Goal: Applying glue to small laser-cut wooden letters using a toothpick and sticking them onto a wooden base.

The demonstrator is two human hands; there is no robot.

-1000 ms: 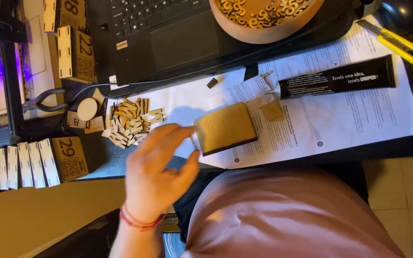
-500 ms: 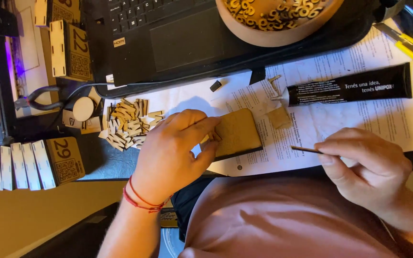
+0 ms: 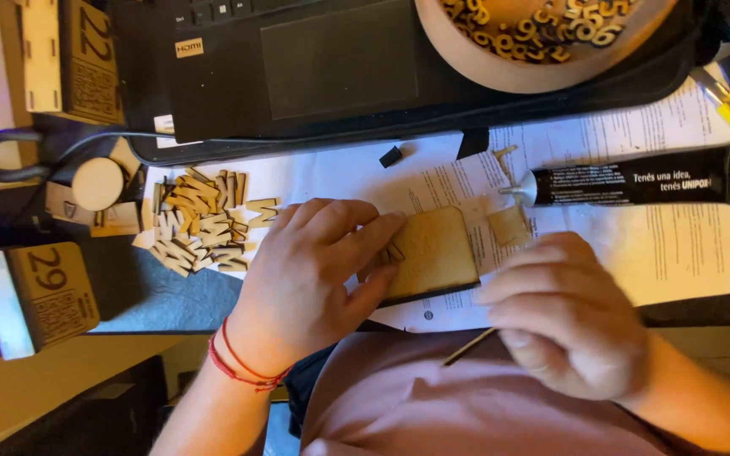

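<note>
Paper-covered desk (image 3: 703, 253): laptop (image 3: 340, 67), glue tube (image 3: 635, 176), wooden letters (image 3: 200, 224) around plaque (image 3: 433, 253).

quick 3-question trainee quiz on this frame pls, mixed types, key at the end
1. True or false: the left hand rests on the flat wooden panel.
2. What does the right hand hold? A) the black glue tube B) a thin stick C) a yellow cutter
3. Fill in: the pile of small wooden cut-out pieces lies to the ___ of the left hand in the picture.

Key
1. True: its fingers lie on the panel's left edge.
2. B: the thin stick pokes out below the fingers; the black glue tube lies untouched on the printed paper sheets.
3. left
</note>
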